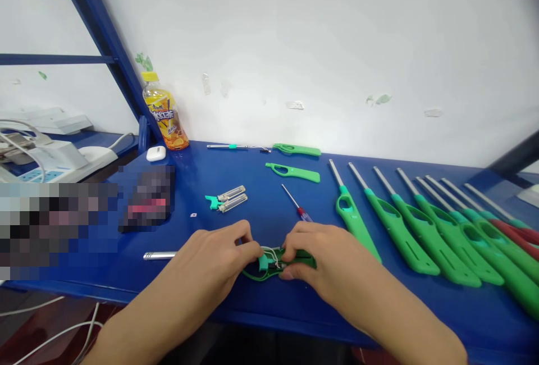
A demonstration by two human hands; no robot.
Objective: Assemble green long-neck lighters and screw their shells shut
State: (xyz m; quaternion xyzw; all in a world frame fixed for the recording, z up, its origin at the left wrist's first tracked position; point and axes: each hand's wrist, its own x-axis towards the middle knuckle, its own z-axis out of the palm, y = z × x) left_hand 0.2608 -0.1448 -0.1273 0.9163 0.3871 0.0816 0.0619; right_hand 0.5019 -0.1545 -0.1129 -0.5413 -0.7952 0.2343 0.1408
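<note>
An opened green stick lighter [253, 275] lies on the table between my hands. Its shell holds a teal trigger [264, 263] and thin white wires [272, 252], and its metal tube [158, 255] sticks out past my left forearm. My left hand [221, 255] is closed at the trigger end, thumb and forefinger pinched on the lighter. My right hand [314, 250] pinches the inner parts at the handle end; its fingers hide what exactly they grip. Just beyond it lies a screwdriver [300, 208]. Two clear fuel tanks [233, 199] rest next to another teal trigger [213, 202].
Several green lighters [400, 230] lie in a row on the right. Behind are an opened lighter shell [297, 150], a shell half [298, 173] and a loose metal tube [227, 146]. A drink bottle [166, 115] and white earphone case [156, 154] stand at the back left.
</note>
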